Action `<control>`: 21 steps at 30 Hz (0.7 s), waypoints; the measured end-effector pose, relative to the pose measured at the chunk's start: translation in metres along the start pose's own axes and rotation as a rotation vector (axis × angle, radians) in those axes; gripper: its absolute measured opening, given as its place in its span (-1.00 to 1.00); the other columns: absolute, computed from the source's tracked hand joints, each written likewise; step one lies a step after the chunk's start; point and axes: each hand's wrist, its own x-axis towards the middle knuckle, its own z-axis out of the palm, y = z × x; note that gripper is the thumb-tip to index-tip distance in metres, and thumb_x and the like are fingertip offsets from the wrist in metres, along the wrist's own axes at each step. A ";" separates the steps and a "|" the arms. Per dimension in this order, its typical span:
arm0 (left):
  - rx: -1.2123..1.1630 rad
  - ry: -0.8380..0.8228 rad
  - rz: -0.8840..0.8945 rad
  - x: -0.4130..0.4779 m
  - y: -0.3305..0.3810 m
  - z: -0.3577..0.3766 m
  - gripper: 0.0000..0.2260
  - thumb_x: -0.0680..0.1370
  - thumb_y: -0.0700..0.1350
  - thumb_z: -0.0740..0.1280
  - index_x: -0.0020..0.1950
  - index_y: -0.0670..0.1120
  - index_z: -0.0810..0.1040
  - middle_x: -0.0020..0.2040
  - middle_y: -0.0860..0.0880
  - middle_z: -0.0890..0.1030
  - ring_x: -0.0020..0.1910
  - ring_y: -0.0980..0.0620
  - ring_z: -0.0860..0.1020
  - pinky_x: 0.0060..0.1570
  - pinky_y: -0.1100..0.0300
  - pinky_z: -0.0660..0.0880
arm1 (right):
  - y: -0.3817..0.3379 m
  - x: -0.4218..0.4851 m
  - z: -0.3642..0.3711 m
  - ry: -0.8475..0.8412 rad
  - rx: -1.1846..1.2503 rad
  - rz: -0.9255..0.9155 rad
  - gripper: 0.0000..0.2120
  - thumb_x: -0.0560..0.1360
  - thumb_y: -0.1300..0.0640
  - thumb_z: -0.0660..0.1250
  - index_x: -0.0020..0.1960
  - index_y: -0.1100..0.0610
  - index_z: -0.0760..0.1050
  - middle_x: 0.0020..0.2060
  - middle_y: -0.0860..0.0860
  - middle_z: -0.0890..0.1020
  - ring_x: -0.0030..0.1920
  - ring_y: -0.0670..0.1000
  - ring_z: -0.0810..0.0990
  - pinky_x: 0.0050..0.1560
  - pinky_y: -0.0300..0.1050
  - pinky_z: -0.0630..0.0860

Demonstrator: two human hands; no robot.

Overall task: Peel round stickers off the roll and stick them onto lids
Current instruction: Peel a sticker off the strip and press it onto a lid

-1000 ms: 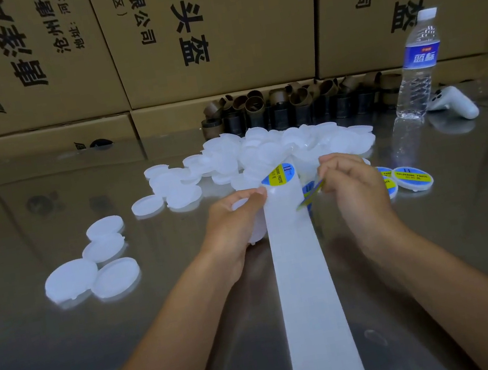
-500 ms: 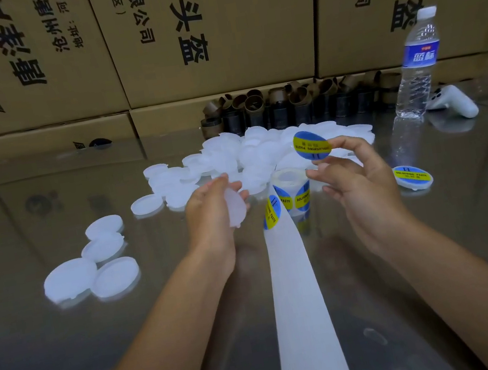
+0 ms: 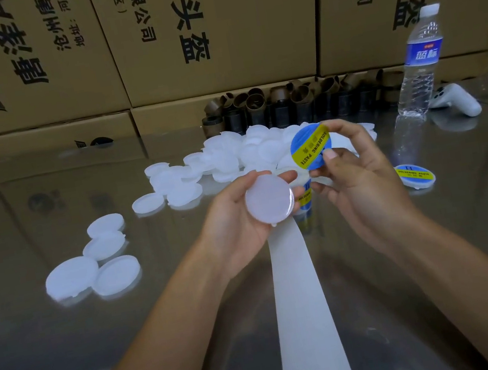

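My left hand (image 3: 235, 215) holds a white round lid (image 3: 269, 198) by its edge, flat face turned toward me. My right hand (image 3: 354, 179) pinches a peeled blue and yellow round sticker (image 3: 310, 147) between thumb and fingers, just above and right of that lid, not touching it. The sticker roll (image 3: 304, 197) stands on the table behind my hands, mostly hidden. Its bare white backing strip (image 3: 300, 298) runs toward me. A pile of plain white lids (image 3: 231, 157) lies behind. One stickered lid (image 3: 415, 177) rests at the right.
Several loose white lids (image 3: 94, 261) lie at the left on the shiny table. Brown cardboard cores (image 3: 287, 103) stand at the back, against stacked cardboard boxes (image 3: 210, 29). A water bottle (image 3: 419, 61) and a white controller (image 3: 458, 100) sit at the far right.
My right hand peeled a sticker off the strip and lifted it. My left hand let go of the strip, raised a lid and turned its flat face toward me.
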 end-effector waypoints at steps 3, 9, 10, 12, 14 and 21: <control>0.044 -0.008 -0.008 0.001 -0.001 -0.001 -0.73 0.62 -0.05 0.10 -0.02 -0.20 0.49 -0.16 -0.17 0.68 -0.22 -0.12 0.67 -0.20 0.12 0.62 | -0.002 -0.001 0.002 -0.067 -0.047 -0.041 -0.65 0.61 0.32 0.10 0.01 -0.09 0.51 -0.25 0.00 0.57 -0.18 0.04 0.55 -0.12 -0.12 0.49; 0.207 -0.060 -0.009 0.002 -0.005 -0.002 -0.61 0.65 0.01 0.02 0.05 -0.19 0.55 -0.15 -0.13 0.64 -0.26 -0.04 0.60 -0.24 0.16 0.55 | -0.003 -0.007 0.005 -0.243 -0.198 -0.107 -0.60 0.61 0.38 0.06 -0.03 -0.02 0.57 -0.17 0.02 0.57 -0.19 0.08 0.49 -0.16 0.16 0.52; 0.215 -0.058 -0.016 0.002 -0.006 -0.001 -0.62 0.65 0.01 0.02 0.05 -0.17 0.55 -0.15 -0.12 0.64 -0.25 -0.04 0.60 -0.25 0.17 0.55 | -0.004 -0.008 0.006 -0.272 -0.212 -0.108 -0.59 0.61 0.38 0.06 -0.04 -0.01 0.57 -0.15 0.02 0.57 -0.20 0.01 0.51 -0.22 0.08 0.52; 0.252 -0.048 -0.024 0.003 -0.008 -0.002 -0.64 0.66 0.02 0.02 0.08 -0.13 0.55 -0.12 -0.10 0.64 -0.20 -0.03 0.61 -0.18 0.16 0.55 | -0.005 -0.010 0.009 -0.323 -0.256 -0.123 -0.57 0.59 0.41 0.07 -0.07 -0.03 0.57 -0.11 0.01 0.57 -0.19 -0.14 0.54 -0.26 -0.20 0.50; 0.305 -0.033 -0.028 0.004 -0.009 -0.002 -0.64 0.66 0.03 0.02 0.10 -0.11 0.55 -0.04 -0.11 0.63 -0.11 -0.03 0.60 0.00 0.10 0.51 | -0.006 -0.013 0.010 -0.367 -0.331 -0.142 -0.54 0.57 0.42 0.09 -0.09 -0.08 0.57 -0.07 0.04 0.54 -0.13 -0.22 0.54 -0.19 -0.35 0.47; 0.294 -0.062 -0.121 0.006 -0.011 -0.003 -0.40 0.62 0.24 -0.13 0.00 -0.12 0.57 -0.16 -0.06 0.66 -0.22 0.06 0.64 -0.32 0.27 0.53 | -0.007 -0.017 0.011 -0.417 -0.526 -0.182 -0.53 0.56 0.40 0.13 -0.07 -0.14 0.58 -0.18 -0.02 0.42 -0.15 -0.21 0.46 -0.11 -0.44 0.34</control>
